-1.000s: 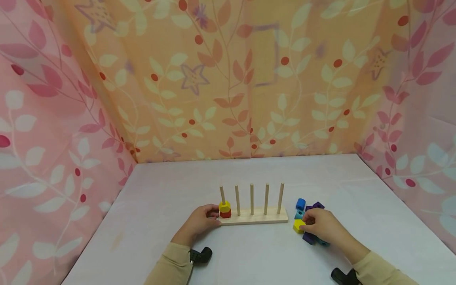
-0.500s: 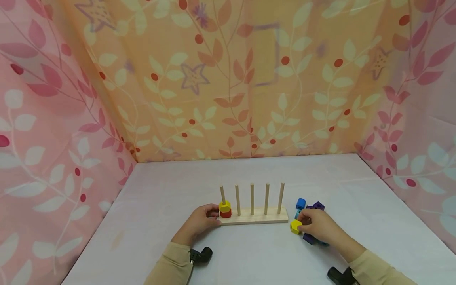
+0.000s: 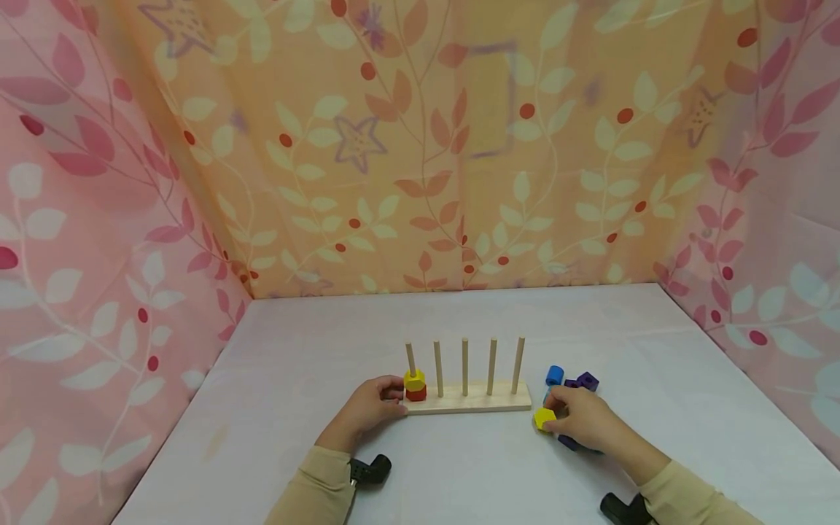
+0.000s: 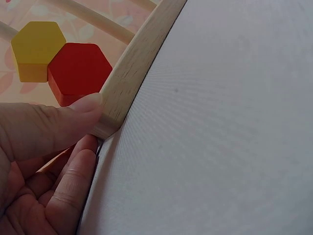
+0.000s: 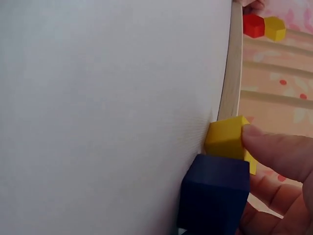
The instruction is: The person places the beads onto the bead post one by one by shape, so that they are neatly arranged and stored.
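My left hand (image 3: 369,405) grips the left end of a wooden peg board (image 3: 472,405), thumb against its corner in the left wrist view. On the leftmost peg a yellow hexagonal bead (image 3: 414,380) sits on top of a red hexagonal bead (image 4: 80,71); the other pegs are bare. Right of the board, my right hand (image 3: 584,417) pinches another yellow bead (image 3: 544,419) between thumb and fingers, low by the tabletop. A dark blue block (image 5: 215,191) stands just in front of that bead in the right wrist view.
Around the right hand lie a blue bead (image 3: 554,375), a purple bead (image 3: 588,380) and a few more, partly hidden by the hand. White cloth covers the table (image 3: 315,328); a patterned curtain (image 3: 420,182) rises at the back and sides.
My right hand has drawn the yellow bead slightly left, away from the other beads and towards the board. The left hand and the board stay where they were.
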The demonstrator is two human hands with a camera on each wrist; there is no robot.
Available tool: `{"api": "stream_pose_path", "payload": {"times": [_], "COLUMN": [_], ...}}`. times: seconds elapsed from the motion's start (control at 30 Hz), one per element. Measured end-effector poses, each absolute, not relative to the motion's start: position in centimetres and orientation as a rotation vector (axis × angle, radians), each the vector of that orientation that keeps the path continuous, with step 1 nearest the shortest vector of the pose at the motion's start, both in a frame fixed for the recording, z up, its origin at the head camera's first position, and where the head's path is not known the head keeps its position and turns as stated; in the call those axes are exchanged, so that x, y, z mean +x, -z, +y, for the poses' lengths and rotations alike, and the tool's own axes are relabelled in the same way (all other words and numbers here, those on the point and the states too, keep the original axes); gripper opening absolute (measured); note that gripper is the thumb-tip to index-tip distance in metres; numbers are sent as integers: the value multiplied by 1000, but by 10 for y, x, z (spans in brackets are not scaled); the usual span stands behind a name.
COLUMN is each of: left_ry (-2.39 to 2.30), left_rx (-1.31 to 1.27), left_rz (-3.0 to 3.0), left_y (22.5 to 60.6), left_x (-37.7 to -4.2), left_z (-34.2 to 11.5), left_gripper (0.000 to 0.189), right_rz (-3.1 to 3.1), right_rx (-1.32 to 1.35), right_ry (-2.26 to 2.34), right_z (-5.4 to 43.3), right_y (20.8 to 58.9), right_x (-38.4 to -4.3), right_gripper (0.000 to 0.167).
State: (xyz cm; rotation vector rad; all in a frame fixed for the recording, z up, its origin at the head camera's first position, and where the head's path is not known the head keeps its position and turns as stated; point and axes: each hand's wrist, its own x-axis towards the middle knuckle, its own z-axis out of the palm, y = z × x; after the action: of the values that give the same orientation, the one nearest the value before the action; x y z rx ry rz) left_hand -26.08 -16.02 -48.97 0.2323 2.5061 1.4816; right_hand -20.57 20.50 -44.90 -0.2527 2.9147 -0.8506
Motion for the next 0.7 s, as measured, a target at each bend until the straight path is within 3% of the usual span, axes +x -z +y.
{"api": "stream_pose_path", "payload": {"times": [0.43,0.7], "left_ry": [-1490,-1496], "left_rx": [243,227], "left_rz": [2504,2504], "left_y": [489,484], "left_x": [-260,-258], "left_z": [-160,-159], "left_gripper": [44,42], "right_rz": [2862,2917], "right_rx": [-279,-386], "right_ry": [943,1064], "right_z": [203,205], "right_y": [445,422], "right_x": [-206,-208], "right_gripper": [25,21]}}
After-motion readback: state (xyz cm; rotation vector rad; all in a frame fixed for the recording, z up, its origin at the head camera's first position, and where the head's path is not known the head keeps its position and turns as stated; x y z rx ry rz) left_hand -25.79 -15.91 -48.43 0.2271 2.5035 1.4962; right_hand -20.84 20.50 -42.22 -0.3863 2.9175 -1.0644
